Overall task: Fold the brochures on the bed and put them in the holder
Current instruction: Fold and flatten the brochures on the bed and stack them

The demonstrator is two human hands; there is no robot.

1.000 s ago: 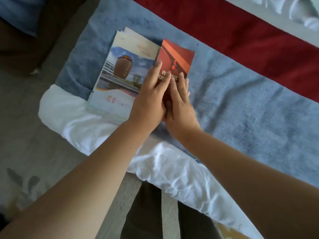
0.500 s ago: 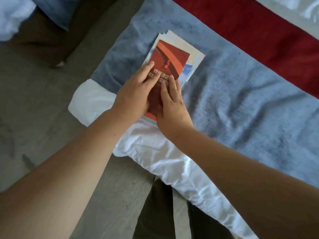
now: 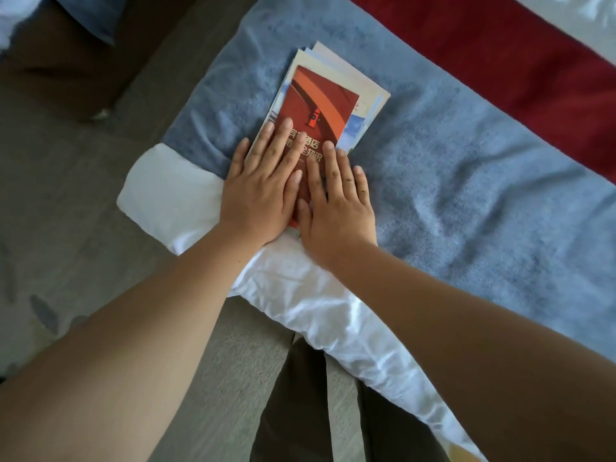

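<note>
Red brochure (image 3: 318,101): folded to a narrow panel, red-orange cover with a small figure and pale Chinese lettering. It lies flat, cover up, topmost on the stack, with its near end hidden.

Stack of brochures (image 3: 338,68): several pale sheets with blue-sky prints, edges fanned slightly past the red one at the far and right sides. It lies flat on the blue blanket (image 3: 450,168), near the blanket's corner.

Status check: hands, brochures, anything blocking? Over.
Left hand and right hand both flat, pressing the red brochure. It lies on top of the brochure stack on the blue blanket. Holder not in view; nothing in the way.
</note>
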